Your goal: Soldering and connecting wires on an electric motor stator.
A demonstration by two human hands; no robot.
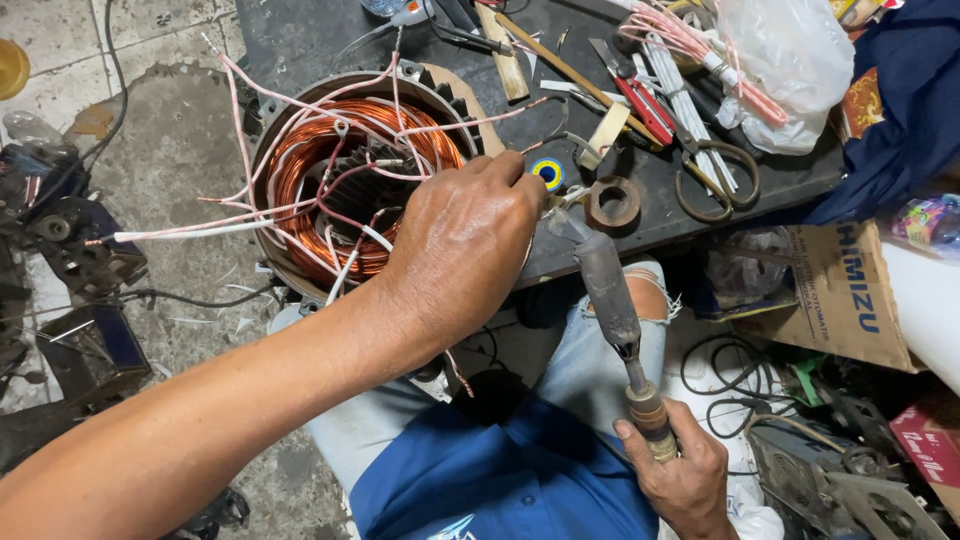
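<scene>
A motor stator (345, 180) with copper windings lies on a dark bench (700, 215), pink and white lead wires (240, 215) spilling from it. My left hand (462, 245) reaches over the stator's right side, fingers pinched on wire ends near the bench edge. My right hand (682, 478) grips the handle of a soldering iron (612, 300), whose tip points up toward my left fingertips. A small blue and yellow round tin (547, 172) and a brown tape roll (612, 203) sit just beyond the fingers.
Scissors (715, 175), red-handled pliers (640, 100), wooden sticks (505, 50), sleeving bundles (690, 45) and a plastic bag (790, 70) crowd the bench. A cardboard box (840, 290) and cables (735, 375) lie at right; metal parts (60, 240) at left on concrete floor.
</scene>
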